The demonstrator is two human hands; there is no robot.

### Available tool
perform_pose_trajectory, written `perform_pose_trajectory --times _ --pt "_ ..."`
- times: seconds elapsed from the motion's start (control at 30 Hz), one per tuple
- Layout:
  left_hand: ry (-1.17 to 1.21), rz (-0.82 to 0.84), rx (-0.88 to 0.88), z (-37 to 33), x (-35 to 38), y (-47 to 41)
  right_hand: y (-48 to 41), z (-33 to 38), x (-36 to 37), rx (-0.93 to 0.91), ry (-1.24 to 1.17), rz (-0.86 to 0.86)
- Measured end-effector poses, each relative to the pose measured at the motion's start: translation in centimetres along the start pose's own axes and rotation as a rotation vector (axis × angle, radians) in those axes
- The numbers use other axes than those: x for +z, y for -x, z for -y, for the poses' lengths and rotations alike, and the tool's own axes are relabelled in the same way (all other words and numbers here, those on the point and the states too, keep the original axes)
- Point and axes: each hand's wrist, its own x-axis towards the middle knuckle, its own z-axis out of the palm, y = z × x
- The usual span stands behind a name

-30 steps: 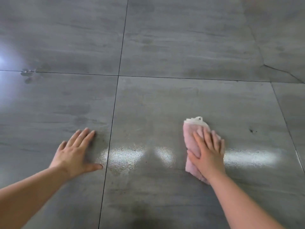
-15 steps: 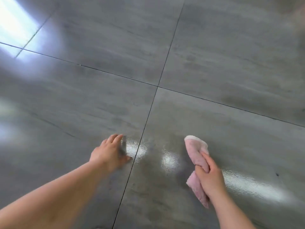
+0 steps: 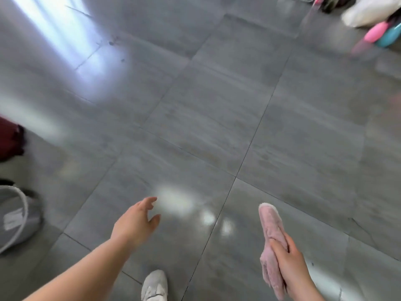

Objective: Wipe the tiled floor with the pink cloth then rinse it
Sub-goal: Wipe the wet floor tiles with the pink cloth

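Note:
The pink cloth (image 3: 270, 231) hangs lifted above the grey tiled floor (image 3: 217, 127), at the lower right of the view. My right hand (image 3: 288, 263) grips it around its middle, with both ends sticking out past the hand. My left hand (image 3: 136, 222) hovers off the floor at lower centre, its fingers loosely spread and holding nothing. A shiny wet patch (image 3: 173, 203) lies on the tiles just beyond the left hand.
A grey basin (image 3: 15, 216) sits at the left edge, with a dark red object (image 3: 9, 137) above it. Pink and teal items (image 3: 382, 33) and a white bag (image 3: 368, 11) lie at the top right. My white shoe (image 3: 154, 285) is at bottom centre.
Both hands have come up off the floor, the right one lifting the cloth with it. The view has risen and swung, bringing the basin, the shoe and the far items into sight.

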Motion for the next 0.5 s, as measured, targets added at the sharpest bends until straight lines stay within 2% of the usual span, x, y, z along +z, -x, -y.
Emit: perform_pose_trajectory --times 0.13,0.27,0.5 --pt "0.098 -0.042 0.0 0.3 -8.2 3.3 3.9 6.4 1.3 -0.052 0.042 0.045" --pt "0.111 -0.075 -0.023 1.4 -12.5 2.9 4.5 10.8 3.9 -0.061 0.011 0.056" --pt "0.071 -0.052 -0.121 1.5 -13.5 -5.1 -4.3 14.2 8.8 -0.058 -0.006 0.078"
